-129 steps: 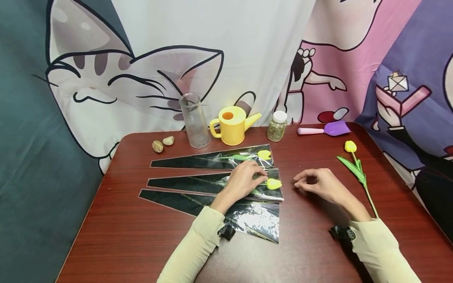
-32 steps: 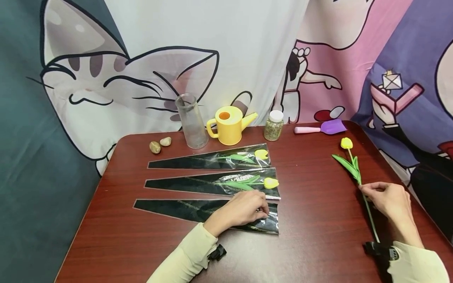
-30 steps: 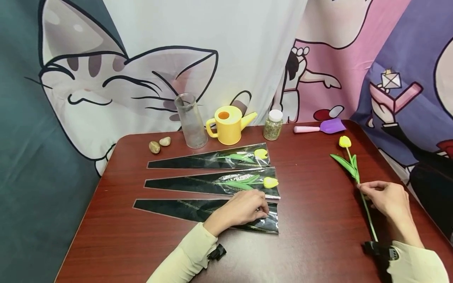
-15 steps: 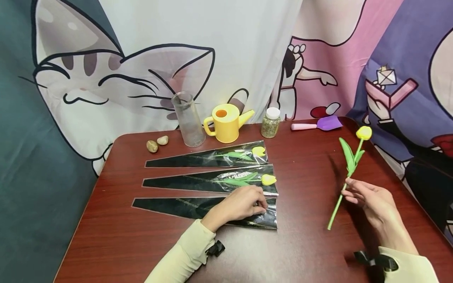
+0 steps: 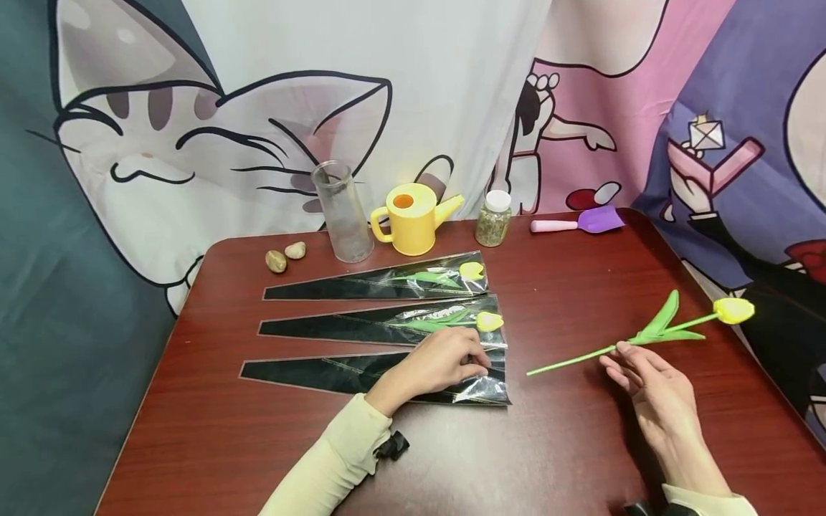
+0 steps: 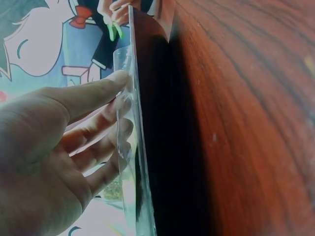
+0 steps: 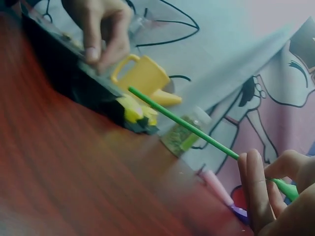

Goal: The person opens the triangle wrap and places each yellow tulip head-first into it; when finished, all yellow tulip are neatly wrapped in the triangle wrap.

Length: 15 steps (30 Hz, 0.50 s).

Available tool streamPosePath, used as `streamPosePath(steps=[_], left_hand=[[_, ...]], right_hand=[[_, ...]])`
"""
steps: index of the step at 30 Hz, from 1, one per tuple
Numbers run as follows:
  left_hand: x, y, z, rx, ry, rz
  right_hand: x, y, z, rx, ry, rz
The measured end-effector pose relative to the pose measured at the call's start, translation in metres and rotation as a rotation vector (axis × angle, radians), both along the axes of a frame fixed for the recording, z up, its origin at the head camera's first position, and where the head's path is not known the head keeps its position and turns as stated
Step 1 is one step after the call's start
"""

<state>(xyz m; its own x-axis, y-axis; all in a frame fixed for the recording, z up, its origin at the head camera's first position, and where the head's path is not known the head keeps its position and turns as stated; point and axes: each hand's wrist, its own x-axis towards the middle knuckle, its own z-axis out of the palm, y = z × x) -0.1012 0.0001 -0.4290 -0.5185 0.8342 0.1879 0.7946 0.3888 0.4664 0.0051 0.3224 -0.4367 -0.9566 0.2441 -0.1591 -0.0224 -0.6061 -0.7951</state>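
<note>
My right hand [image 5: 661,401] pinches the green stem of a yellow artificial tulip [image 5: 660,330], lifted over the right side of the table. The bloom points right and the bare stem end points left, towards the nearest flower sleeve [image 5: 297,372]. That sleeve is black-backed with a clear front and narrows to the left. At its wide end my left hand [image 5: 439,362] pinches the clear film [image 6: 124,105], raised from the black back in the left wrist view. The middle sleeve [image 5: 323,327] and the far sleeve [image 5: 323,289] each hold one yellow tulip.
Along the back stand a clear glass vase [image 5: 345,222], a yellow watering can [image 5: 413,226] and a lidded jar [image 5: 493,222] of green bits. Two stones [image 5: 276,261] lie at back left, and a purple shovel [image 5: 599,221] at back right. A printed curtain hangs behind the table [image 5: 193,444].
My right hand has picked the tulip off the table and swung it from upright to nearly level, stem end leftwards. My left hand went from the middle sleeve to the nearest one, whose mouth has shifted.
</note>
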Motion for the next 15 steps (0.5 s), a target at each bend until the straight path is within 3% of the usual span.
streamPosePath(steps=[15], left_hand=[[0.001, 0.003, 0.001, 0.03, 0.007, 0.008]], right_hand=[[0.009, -0.04, -0.005, 0.11, -0.118, -0.081]])
